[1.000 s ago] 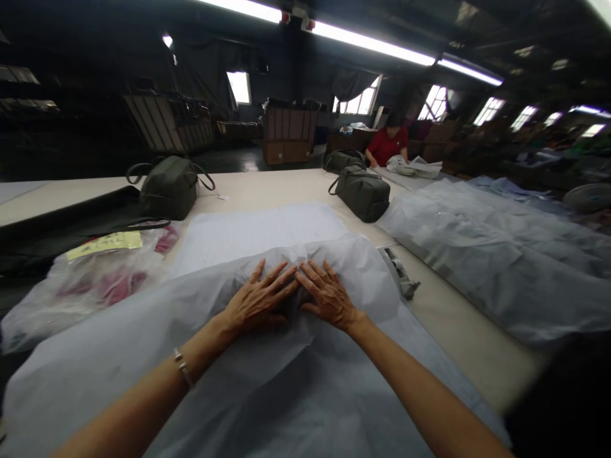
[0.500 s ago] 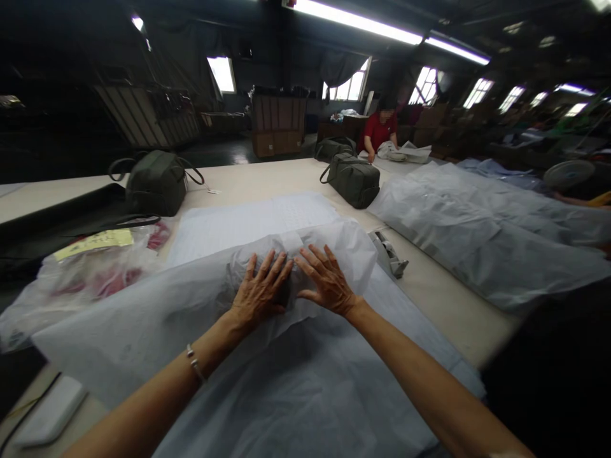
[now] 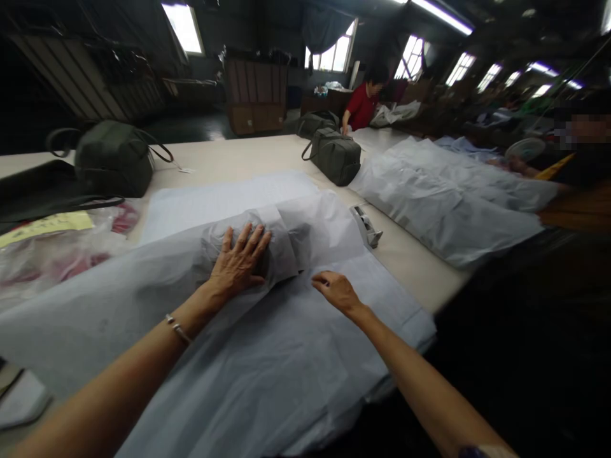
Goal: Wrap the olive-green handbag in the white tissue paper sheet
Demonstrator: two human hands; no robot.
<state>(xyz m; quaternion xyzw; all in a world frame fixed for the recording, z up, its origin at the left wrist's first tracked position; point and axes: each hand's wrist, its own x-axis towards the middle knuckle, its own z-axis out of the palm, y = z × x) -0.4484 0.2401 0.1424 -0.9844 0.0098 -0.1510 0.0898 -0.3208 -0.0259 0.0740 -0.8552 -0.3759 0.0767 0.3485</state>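
Observation:
A dark bundle shows through the thin white sheet (image 3: 167, 267) wrapped over it. My left hand (image 3: 239, 259) lies spread on top of the bundle, holding nothing. To its right, my right hand (image 3: 338, 291) is closed above the lower sheets (image 3: 281, 343), near the wrapped sheet's edge. Whatever its curled fingers may hold is too small to make out. A grey tape dispenser (image 3: 366, 227) stands on the table just beyond the sheets, to the right.
Dark green bags (image 3: 114, 159) (image 3: 333, 154) stand on the table (image 3: 214, 154). Plastic-wrapped items (image 3: 90, 245) lie left, and a sheet-covered pile (image 3: 443, 197) lies right. A person in red (image 3: 360, 107) works at the back; another person (image 3: 585, 165) is at the right.
My right hand has left the top of the bundle, moved down toward me and closed. My left hand stays spread on the sheet. The view has shifted, and a second person shows at the right.

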